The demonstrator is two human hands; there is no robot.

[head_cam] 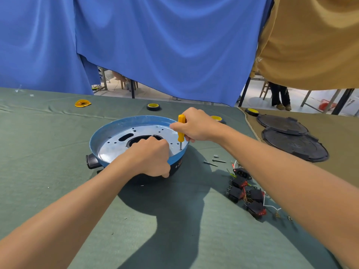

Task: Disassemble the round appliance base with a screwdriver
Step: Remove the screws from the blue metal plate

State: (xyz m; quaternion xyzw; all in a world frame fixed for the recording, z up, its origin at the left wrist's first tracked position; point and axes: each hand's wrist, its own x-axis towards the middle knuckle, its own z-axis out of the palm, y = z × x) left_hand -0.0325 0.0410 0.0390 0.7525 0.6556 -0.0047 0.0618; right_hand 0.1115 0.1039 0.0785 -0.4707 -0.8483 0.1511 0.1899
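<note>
The round appliance base (116, 129) lies upside down on the green cloth, blue rim up, with a silver perforated plate inside and a black handle stub at its left. My left hand (151, 156) grips the near rim, fingers curled over the edge. My right hand (194, 125) is closed around a yellow-handled screwdriver (181, 131), held upright with its tip on a screw near the plate's right edge.
Loose screws (215, 161) lie right of the base. Several black and red switch parts with wires (246, 193) sit at the near right. Two black round covers (291, 136) rest at the far right. Tape rolls (153, 106) and a yellow disc (82, 103) lie behind.
</note>
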